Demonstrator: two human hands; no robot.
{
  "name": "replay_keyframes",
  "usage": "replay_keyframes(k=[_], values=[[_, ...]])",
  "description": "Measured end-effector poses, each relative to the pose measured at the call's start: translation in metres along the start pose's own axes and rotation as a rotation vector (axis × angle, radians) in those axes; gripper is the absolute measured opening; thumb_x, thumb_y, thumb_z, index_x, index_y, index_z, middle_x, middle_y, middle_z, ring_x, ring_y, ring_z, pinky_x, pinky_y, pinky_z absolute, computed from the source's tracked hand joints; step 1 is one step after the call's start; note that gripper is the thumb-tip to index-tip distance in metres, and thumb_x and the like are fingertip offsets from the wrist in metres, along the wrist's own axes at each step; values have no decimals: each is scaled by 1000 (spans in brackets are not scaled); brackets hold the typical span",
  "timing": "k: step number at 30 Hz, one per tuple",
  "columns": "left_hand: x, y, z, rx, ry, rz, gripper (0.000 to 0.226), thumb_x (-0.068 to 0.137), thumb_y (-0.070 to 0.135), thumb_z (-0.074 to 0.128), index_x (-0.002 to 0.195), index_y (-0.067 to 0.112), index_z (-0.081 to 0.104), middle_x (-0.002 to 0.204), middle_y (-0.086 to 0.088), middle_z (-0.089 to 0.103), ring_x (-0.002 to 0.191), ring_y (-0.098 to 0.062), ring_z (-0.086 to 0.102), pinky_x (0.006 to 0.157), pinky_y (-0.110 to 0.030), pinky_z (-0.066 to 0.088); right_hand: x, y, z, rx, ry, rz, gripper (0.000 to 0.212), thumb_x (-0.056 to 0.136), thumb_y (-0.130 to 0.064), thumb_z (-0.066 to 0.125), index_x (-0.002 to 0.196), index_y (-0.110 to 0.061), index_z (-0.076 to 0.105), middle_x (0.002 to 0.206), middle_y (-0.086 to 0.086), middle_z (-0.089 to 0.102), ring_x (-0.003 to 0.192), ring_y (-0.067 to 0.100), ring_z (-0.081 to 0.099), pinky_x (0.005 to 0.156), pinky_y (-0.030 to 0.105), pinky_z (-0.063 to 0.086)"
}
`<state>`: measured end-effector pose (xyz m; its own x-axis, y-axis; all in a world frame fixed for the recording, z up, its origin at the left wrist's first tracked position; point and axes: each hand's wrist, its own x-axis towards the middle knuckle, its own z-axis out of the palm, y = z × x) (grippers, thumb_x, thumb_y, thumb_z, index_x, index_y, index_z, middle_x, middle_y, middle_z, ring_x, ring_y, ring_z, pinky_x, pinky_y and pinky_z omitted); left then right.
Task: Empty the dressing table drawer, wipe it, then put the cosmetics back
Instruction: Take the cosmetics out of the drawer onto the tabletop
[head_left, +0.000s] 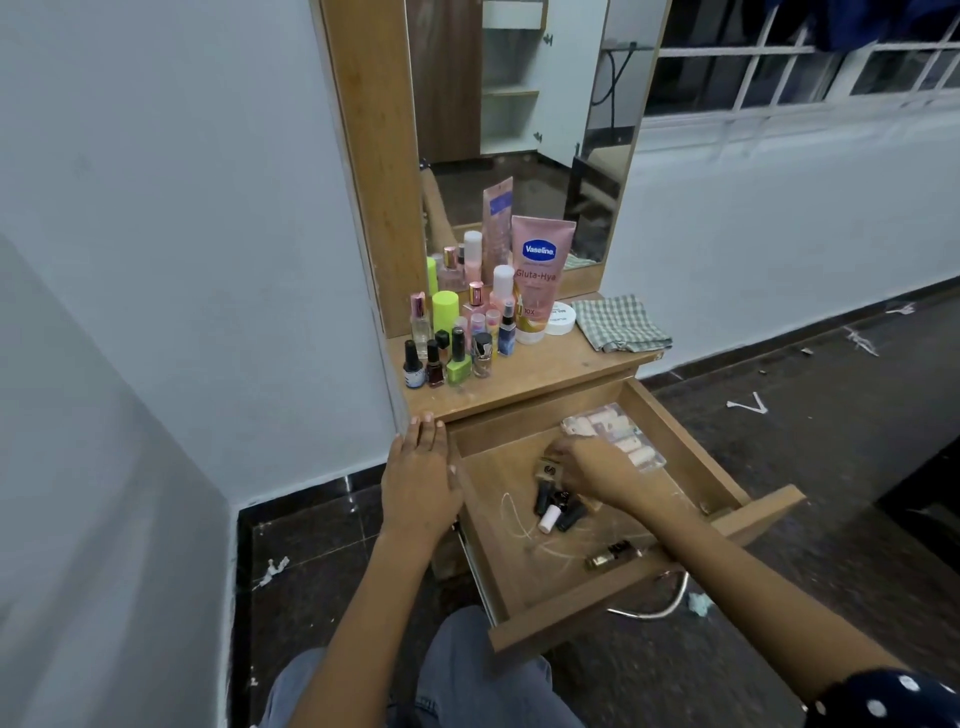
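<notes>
Right hand (587, 470) fingers curl over small bottles (556, 506) in the drawer (613, 603); left hand (418, 480) rests flat.

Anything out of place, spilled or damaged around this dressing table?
Yes. White scuff-like streaks mark the floor of the open wooden drawer, small dark bottles lie toppled there, and white paper-like scraps litter the dark tiled floor. Nothing looks broken.

We cannot see the right hand's (587, 470) fingertips, which a small dark box (548, 470) partly hides; the lower frame edge crops both forearms and the knees (467, 675).
</notes>
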<state>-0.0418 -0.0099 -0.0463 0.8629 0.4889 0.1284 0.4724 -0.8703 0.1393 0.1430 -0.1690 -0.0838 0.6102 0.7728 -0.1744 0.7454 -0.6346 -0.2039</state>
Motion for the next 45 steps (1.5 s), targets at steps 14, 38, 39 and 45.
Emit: replay_keyframes(k=[14, 38, 39, 45], values=[[1, 1, -1, 21, -13, -2, 59, 98, 27, 35, 151, 10, 14, 159, -8, 11, 146, -22, 8, 119, -35, 9, 15, -12, 8, -415, -41, -358, 36, 89, -17, 54, 125, -16, 50, 127, 9, 49, 107, 32, 54, 73, 42, 51], [-6, -4, 11, 7, -14, 11, 65, 96, 24, 35, 152, 10, 4, 159, -7, -1, 147, -20, -5, 119, -34, 3, 55, -157, -22, 752, 661, 117, 39, 64, -32, 86, 88, -19, 59, 86, -4, 64, 77, 9, 60, 68, 29, 53], [-6, -4, 12, -2, -7, 7, 64, 96, 23, 35, 152, 10, 4, 160, -7, 0, 147, -20, -5, 119, -34, 3, 55, -153, -23, 745, 663, 96, 39, 63, -33, 86, 87, -18, 59, 85, -4, 64, 76, 10, 60, 67, 29, 53], [-8, -3, 15, -59, 47, 30, 63, 95, 21, 39, 151, 7, 13, 159, -10, 6, 147, -23, 2, 118, -36, 5, 20, -84, -36, 601, 574, -175, 16, 72, -16, 80, 83, -15, 68, 81, -3, 68, 69, 7, 63, 66, 24, 54]])
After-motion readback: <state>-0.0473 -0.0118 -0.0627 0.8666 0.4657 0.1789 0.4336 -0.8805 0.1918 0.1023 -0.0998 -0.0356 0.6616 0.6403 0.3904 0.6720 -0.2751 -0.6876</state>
